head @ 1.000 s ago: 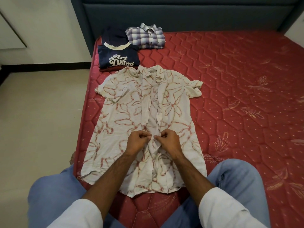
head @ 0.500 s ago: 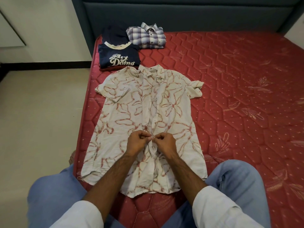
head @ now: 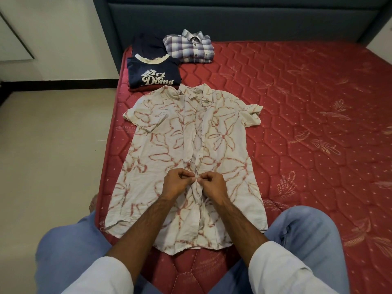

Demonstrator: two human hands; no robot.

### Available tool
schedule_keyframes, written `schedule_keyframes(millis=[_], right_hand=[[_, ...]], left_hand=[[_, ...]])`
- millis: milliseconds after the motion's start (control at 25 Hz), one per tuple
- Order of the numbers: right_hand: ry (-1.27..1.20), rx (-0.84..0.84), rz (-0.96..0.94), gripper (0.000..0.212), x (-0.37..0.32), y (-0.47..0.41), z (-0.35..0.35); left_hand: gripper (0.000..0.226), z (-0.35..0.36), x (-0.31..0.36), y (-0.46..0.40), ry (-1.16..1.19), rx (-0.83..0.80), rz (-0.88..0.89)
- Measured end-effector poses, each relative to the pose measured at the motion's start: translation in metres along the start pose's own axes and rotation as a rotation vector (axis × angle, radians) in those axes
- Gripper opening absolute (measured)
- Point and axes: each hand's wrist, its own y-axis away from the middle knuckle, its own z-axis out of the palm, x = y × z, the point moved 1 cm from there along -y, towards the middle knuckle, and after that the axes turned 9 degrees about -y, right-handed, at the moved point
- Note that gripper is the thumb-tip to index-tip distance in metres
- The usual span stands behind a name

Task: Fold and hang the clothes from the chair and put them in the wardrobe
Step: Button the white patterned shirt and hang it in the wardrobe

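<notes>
At upper left, a navy tee (head: 153, 74) and plaid shirt (head: 190, 47) lie folded. Centre frame, the left hand (head: 177, 183) and right hand (head: 212, 185) pinch the floral shirt (head: 188, 149) placket, probably buttoning; folding and wardrobe remain.

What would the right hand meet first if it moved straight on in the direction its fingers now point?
The right hand points inward, toward the shirt's middle, so it would meet the left hand almost at once. Both pinch the front strip of the white floral shirt, and their fingertips look nearly touching.

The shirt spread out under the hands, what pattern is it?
The spread shirt is off-white with a reddish-pink outlined floral print, clearest in the head view.
</notes>
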Motion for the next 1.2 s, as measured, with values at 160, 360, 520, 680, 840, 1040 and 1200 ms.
schedule_keyframes(millis=[160,360,520,680,840,1040,1200], right_hand=[[-0.012,0.004,-0.021,0.006,0.000,0.004,0.001],[-0.093,-0.009,-0.061,0.007,0.004,0.011,-0.002],[-0.128,0.057,-0.039,0.009,0.005,0.013,0.002],[-0.162,0.035,-0.036,0.008,0.000,0.013,0.002],[-0.153,-0.013,0.010,0.017,-0.001,0.009,-0.002],[-0.160,-0.007,0.005,0.004,0.000,0.006,-0.003],[-0.128,0.067,-0.009,0.015,0.003,0.008,0.006]], left_hand=[[0.010,0.001,0.002,0.000,0.013,0.014,-0.010],[0.008,0.000,0.004,-0.003,0.035,0.046,-0.054],[0.009,-0.002,0.001,-0.005,0.048,-0.004,-0.042],[0.010,-0.003,0.001,-0.005,0.064,-0.013,-0.035],[0.012,-0.003,-0.001,-0.006,0.099,-0.014,-0.035],[0.009,-0.004,-0.002,-0.004,0.140,-0.020,-0.052],[0.010,-0.003,-0.002,-0.005,0.059,-0.023,-0.011]])
